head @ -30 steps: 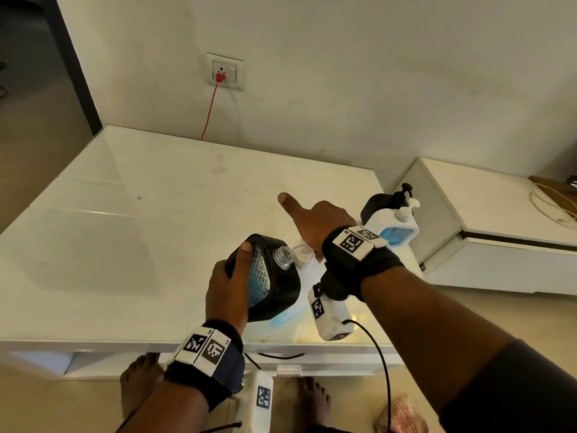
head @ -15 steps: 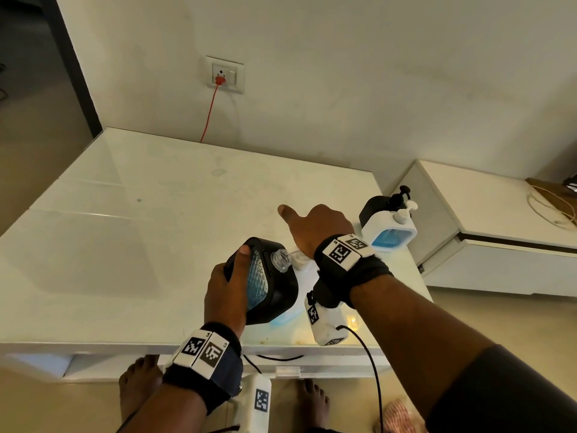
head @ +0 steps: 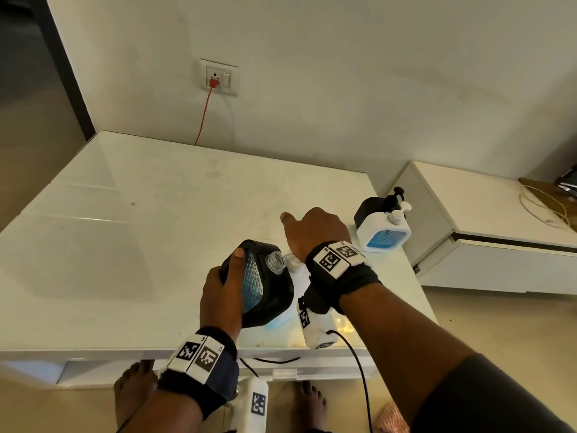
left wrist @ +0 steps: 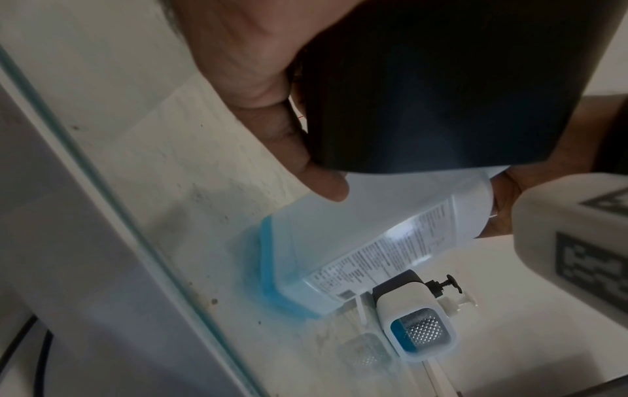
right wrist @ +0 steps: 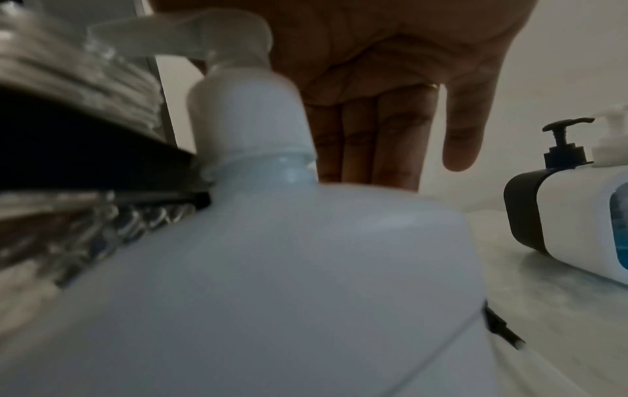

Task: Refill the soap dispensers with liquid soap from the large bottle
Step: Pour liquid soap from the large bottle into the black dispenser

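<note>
1. Head view: the left hand (head: 222, 300) grips a black soap dispenser (head: 260, 284) with its pump off, thumb up its side; it is tilted, its clear threaded neck (head: 276, 261) pointing right and away toward the large bottle (head: 296, 278), which is mostly hidden under the right hand (head: 315, 231). Two more dispensers (head: 383, 228), black and white, stand upright near the white table (head: 125, 232)'s right edge
2. Left wrist view: fingers curl round the dark dispenser body (left wrist: 458, 88); the large bottle (left wrist: 367, 239) stands on the table, showing blue liquid only at its base, its top cut off behind the dispenser
3. Right wrist view: the right hand (right wrist: 390, 67) hangs behind the bottle's white pump (right wrist: 234, 88), fingers straight and together, little finger apart; whether they touch the bottle I cannot tell. The bottle is blurred
</note>
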### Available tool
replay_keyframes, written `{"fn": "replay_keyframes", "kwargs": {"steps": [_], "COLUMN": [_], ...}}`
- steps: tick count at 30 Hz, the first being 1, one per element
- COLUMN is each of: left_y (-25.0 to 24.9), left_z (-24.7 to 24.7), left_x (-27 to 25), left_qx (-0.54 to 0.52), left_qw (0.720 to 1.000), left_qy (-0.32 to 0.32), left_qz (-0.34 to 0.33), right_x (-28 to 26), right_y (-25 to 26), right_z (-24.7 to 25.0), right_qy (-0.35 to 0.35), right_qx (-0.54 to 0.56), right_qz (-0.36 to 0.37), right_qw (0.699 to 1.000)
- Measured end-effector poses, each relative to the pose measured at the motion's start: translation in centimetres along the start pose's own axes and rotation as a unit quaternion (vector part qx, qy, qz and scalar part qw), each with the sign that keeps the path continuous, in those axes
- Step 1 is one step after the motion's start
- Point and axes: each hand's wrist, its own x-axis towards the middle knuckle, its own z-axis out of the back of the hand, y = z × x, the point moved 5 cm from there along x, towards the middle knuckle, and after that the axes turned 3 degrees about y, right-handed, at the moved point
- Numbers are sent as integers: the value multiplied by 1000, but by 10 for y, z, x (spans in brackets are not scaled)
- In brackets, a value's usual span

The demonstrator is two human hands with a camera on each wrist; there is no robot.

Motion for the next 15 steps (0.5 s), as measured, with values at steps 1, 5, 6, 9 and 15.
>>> {"fn": "replay_keyframes", "kwargs": {"steps": [1, 5, 6, 9, 15], "left_y": [-1, -3, -2, -1, -2], "left_z": [0, 0, 0, -1, -1], "left_x": [0, -2, -2, -1, 0], "left_qx": [2, -6, -8, -13, 2], "left_qw": [1000, 1000, 1000, 1000, 1000], "left_qy": [1, -2, -2, -1, -1], "left_qz": [-1, 1, 3, 10, 3], "right_x": [0, 1, 2, 1, 3], "right_y": [0, 0, 0, 2, 1], "right_z": [0, 1, 2, 5, 1], "right_qy": [0, 31, 44, 68, 31], "right_qx": [-2, -7, -2, 11, -2], "right_qz": [1, -4, -2, 4, -6], "right_qw": [1000, 999, 999, 998, 1000]}}
